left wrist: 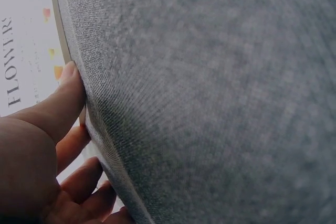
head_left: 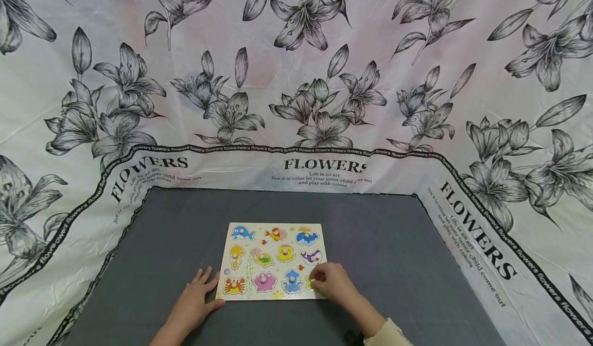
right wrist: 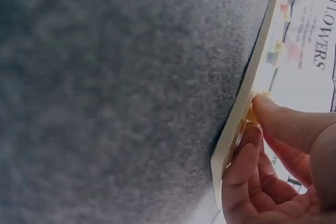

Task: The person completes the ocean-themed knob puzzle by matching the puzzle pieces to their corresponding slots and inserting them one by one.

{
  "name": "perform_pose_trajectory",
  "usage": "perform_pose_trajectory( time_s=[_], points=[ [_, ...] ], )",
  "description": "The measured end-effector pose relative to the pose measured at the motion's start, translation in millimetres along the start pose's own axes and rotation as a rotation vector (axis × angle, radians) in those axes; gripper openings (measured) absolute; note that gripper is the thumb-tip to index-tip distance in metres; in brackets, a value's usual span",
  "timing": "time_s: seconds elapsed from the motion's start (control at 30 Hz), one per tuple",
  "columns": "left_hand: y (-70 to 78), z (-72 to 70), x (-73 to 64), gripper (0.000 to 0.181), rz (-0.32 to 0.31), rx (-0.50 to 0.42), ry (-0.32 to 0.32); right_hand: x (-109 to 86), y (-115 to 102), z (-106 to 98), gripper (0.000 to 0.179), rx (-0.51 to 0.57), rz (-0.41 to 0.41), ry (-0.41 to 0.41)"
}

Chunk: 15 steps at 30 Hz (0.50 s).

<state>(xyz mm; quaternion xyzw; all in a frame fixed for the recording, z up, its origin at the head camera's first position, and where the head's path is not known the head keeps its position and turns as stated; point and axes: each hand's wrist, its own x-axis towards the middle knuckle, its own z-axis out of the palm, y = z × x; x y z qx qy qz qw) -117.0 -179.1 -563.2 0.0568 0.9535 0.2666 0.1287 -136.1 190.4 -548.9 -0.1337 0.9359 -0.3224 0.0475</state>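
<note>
A wooden peg puzzle board with sea-animal pieces lies flat on the grey cloth. My right hand is at its lower right corner and pinches a yellow puzzle piece between thumb and fingers. The fingers cover most of that piece, so its animal cannot be told. In the right wrist view the yellow piece sits at the board's surface. Spread and fairly straight, the fingers of my left hand touch the board's lower left edge. A red crab piece lies closest to that hand.
Other pieces sit in the board, among them a pink starfish-like piece, a blue squid-like piece and a green turtle. Grey cloth surrounds the board. Beyond it rises a white sheet printed with flowers and lettering.
</note>
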Motion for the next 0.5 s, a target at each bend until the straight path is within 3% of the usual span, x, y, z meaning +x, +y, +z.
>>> perform_pose_trajectory(
  time_s=[0.13,0.27,0.4,0.5],
  points=[
    [-2.8,-0.6,-2.7,0.081,-0.014,0.005,0.009,3.6,1.8,1.3,0.005,0.033,-0.003,-0.034],
    [-0.1,1.9,0.6,0.082,-0.016,0.016,0.000,-5.7,7.3,-8.1,0.010,0.034,0.029,-0.025],
    [6.8,1.6,7.2,0.083,-0.014,0.039,-0.011,-22.9,10.6,-32.9,0.014,-0.005,0.064,0.060],
    [11.9,-6.0,11.2,0.079,0.037,0.059,0.026,-38.2,11.4,-57.3,0.011,-0.063,0.093,0.152]
  ],
)
